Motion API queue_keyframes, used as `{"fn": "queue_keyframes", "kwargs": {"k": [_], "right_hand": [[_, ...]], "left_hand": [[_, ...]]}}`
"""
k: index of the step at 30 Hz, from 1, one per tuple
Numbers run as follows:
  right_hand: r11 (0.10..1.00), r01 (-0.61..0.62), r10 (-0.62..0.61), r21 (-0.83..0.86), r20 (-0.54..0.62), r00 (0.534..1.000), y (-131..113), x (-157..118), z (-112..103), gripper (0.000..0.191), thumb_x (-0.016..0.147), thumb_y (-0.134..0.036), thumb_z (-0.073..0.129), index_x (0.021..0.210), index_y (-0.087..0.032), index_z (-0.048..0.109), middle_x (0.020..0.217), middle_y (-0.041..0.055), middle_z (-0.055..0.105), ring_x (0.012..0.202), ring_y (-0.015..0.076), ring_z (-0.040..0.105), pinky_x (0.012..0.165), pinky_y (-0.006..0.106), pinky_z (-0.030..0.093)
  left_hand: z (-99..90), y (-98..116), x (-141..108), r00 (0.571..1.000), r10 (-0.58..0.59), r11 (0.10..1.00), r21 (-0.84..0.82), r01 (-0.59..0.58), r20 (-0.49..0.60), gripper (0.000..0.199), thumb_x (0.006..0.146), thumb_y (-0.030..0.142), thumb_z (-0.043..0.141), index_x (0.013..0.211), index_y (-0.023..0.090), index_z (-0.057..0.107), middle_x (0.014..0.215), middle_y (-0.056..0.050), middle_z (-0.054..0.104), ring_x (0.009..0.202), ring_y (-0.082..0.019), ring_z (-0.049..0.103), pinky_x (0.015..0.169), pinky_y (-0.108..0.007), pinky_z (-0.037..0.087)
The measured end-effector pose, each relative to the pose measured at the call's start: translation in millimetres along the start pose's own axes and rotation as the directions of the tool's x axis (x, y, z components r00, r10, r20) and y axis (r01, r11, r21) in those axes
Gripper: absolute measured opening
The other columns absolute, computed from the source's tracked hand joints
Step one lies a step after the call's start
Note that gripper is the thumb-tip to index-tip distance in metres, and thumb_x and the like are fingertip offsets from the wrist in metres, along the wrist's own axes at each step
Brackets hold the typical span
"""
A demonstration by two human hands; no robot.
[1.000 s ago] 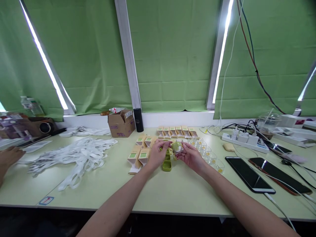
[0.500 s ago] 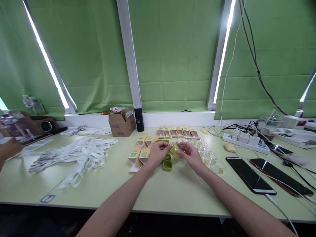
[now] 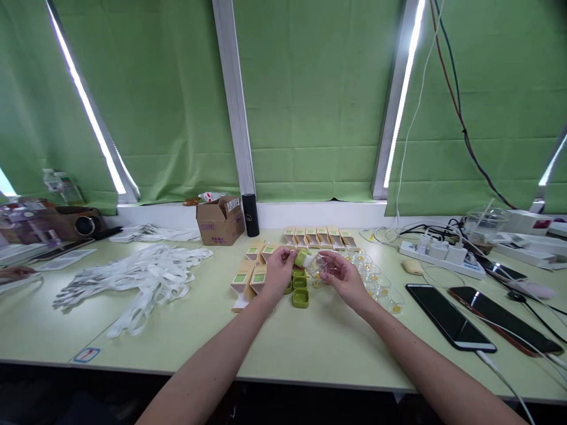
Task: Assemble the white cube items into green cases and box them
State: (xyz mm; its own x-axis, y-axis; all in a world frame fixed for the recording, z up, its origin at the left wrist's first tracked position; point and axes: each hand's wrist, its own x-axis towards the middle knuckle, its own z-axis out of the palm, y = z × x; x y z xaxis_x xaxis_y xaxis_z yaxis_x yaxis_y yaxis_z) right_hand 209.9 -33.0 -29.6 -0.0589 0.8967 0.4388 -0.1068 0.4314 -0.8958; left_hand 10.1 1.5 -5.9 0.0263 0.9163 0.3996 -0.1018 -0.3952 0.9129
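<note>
My left hand (image 3: 280, 273) pinches a small green square container (image 3: 303, 258) with a white part along its edge. Close against it, my right hand (image 3: 344, 275) grips a clear plastic cup-like piece (image 3: 316, 267) between thumb and fingers. Whether the two pieces are joined or only touching, I cannot tell. Below my hands, several green square containers (image 3: 300, 298) stand on the table, partly hidden by my left hand. To the right of my right hand lie rows of clear plastic pieces with yellow dots (image 3: 392, 301).
Folded card boxes with green labels (image 3: 240, 282) stand left of my hands, and more card boxes (image 3: 312, 237) line the back. White straps (image 3: 150, 274), a cardboard box (image 3: 220, 222), phones (image 3: 450, 314) and a power strip (image 3: 443, 255) surround the area. Another person's hand (image 3: 16, 273) rests far left.
The green container in my left hand has tilted up, and its white part now shows beside the clear piece. At far left the other person's hand has lowered.
</note>
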Motion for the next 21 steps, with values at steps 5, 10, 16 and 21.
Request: {"fn": "queue_keyframes", "kwargs": {"k": [5,10,16,21], "right_hand": [[0.996,0.079,-0.078,-0.044,0.040,0.996,-8.2,-3.9,-1.5,0.047,0.083,-0.036,0.082,0.129,-0.031,0.070,0.126,0.0078,0.071,0.115,0.0255,0.066,0.103,0.044,0.056],[0.932,0.243,-0.239,-0.269,0.048,0.970,-27.1,-8.6,-3.7,0.028,0.091,-0.029,0.073,0.119,-0.032,0.074,0.133,0.0081,0.067,0.123,0.0276,0.063,0.108,0.047,0.053],[0.811,0.353,-0.357,-0.466,0.084,0.930,-70.8,-12.5,-28.6,0.009,0.097,-0.033,0.067,0.101,-0.028,0.073,0.130,0.0112,0.068,0.130,0.0310,0.062,0.102,0.047,0.056],[0.638,0.310,-0.288,-0.705,0.154,0.945,-80.6,-32.9,-79.0,0.009,0.097,-0.033,0.066,0.093,-0.028,0.071,0.133,0.0077,0.071,0.136,0.0330,0.059,0.116,0.058,0.044]], "left_hand": [[-4.1,-2.8,4.2,0.994,-0.085,0.982,-0.174,0.072,-0.070,0.055,0.073,0.066,0.085,0.085,0.019,0.060,0.086,-0.003,0.071,0.083,-0.020,0.071,0.079,-0.040,0.063],[-6.5,-4.7,5.8,0.983,-0.151,0.951,-0.287,0.116,-0.102,0.039,0.078,0.046,0.087,0.083,0.018,0.061,0.088,-0.003,0.071,0.086,-0.020,0.073,0.086,-0.043,0.065],[-4.3,-1.8,7.3,0.946,-0.310,0.863,-0.446,0.238,-0.096,0.008,0.088,0.011,0.074,0.086,0.014,0.067,0.095,-0.009,0.077,0.088,-0.019,0.077,0.089,-0.038,0.067],[-0.7,2.8,7.7,0.927,-0.358,0.836,-0.480,0.265,-0.112,0.015,0.091,0.000,0.062,0.084,0.011,0.069,0.093,-0.011,0.078,0.085,-0.018,0.078,0.086,-0.033,0.067]]}}
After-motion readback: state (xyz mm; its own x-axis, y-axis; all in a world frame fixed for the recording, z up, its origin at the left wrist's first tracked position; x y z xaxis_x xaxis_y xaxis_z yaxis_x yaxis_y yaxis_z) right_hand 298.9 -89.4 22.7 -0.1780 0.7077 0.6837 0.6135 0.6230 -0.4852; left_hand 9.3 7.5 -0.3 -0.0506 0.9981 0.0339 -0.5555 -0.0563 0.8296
